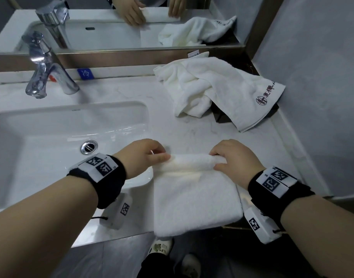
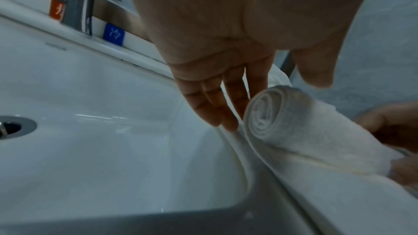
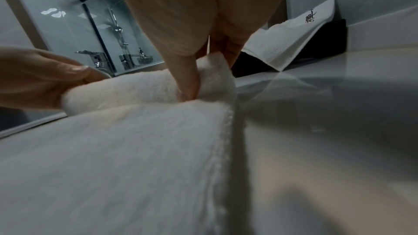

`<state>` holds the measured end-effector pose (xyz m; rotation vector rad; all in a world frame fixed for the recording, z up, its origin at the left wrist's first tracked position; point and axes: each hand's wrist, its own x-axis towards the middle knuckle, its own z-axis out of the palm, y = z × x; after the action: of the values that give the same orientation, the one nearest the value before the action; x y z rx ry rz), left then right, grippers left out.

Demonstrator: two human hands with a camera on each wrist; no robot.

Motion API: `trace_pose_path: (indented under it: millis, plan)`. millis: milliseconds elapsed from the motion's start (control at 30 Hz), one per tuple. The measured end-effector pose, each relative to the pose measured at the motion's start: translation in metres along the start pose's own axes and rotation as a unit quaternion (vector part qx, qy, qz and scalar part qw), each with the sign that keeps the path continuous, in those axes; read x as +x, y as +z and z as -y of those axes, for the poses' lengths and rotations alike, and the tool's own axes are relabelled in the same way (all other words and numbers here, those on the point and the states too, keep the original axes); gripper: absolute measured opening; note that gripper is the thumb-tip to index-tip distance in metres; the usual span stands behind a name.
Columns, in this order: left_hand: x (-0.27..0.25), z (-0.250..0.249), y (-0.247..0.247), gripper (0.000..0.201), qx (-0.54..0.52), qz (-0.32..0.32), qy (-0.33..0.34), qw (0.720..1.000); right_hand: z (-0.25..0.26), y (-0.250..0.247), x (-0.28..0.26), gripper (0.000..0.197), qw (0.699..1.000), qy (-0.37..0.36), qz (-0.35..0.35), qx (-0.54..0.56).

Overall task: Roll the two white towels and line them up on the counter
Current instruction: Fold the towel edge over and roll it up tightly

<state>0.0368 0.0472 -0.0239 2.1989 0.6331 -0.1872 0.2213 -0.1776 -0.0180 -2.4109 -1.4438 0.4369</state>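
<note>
One white towel (image 1: 194,199) lies folded flat at the counter's front edge, and its far end is wound into a tight roll (image 1: 192,163). My left hand (image 1: 162,153) pinches the roll's left end, thumb on the near side and fingers behind. In the left wrist view the spiral end of the roll (image 2: 282,119) sits between those fingers (image 2: 226,104) and the thumb. My right hand (image 1: 218,159) grips the right end, its thumb (image 3: 187,81) pressed into the terry cloth. The second white towel (image 1: 212,87), printed with a dark logo, lies crumpled at the back right.
The sink basin (image 1: 51,127) opens directly left of the towel, with a chrome faucet (image 1: 43,75) behind it. The crumpled towel drapes over a dark box (image 1: 222,115) against the grey wall. Bare marble counter (image 1: 192,129) lies between the two towels. A mirror (image 1: 112,33) runs along the back.
</note>
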Motion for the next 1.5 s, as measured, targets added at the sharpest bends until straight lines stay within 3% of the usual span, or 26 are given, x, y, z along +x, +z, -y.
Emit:
trace_pose_path:
  millis: [133,267,400,600,767,1000,1233,1500]
  plan:
    - [0.001,-0.002,0.001,0.016,0.034,0.05,-0.019,0.998,0.002,0.006,-0.004,0.019,0.999,-0.027,-0.019,-0.022]
    - [0.002,-0.004,-0.003,0.025,0.039,0.059,-0.06,0.996,0.003,0.011,-0.011,0.02,0.993,-0.071,-0.055,-0.074]
    - [0.002,-0.011,-0.002,0.031,0.087,0.076,-0.06,0.991,0.001,0.013,-0.017,0.021,0.992,-0.063,-0.072,-0.081]
    - [-0.002,-0.011,0.006,0.024,0.083,0.056,-0.052,0.994,-0.003,0.005,-0.023,0.022,0.999,-0.006,-0.018,0.047]
    - [-0.005,-0.008,0.013,0.028,0.102,0.045,-0.02,0.994,-0.006,0.0,-0.023,0.022,0.999,0.023,0.027,0.033]
    - [-0.003,-0.008,0.014,0.029,0.122,0.012,0.015,0.992,-0.004,-0.009,-0.016,0.02,0.996,-0.006,0.093,-0.002]
    - [0.009,-0.014,0.012,0.029,0.09,-0.068,0.027,0.993,-0.003,-0.005,0.0,0.014,1.0,-0.025,0.001,-0.019]
    - [0.013,-0.012,0.004,0.035,0.009,-0.053,-0.021,0.998,-0.009,0.004,0.007,0.022,0.997,-0.02,-0.071,-0.023]
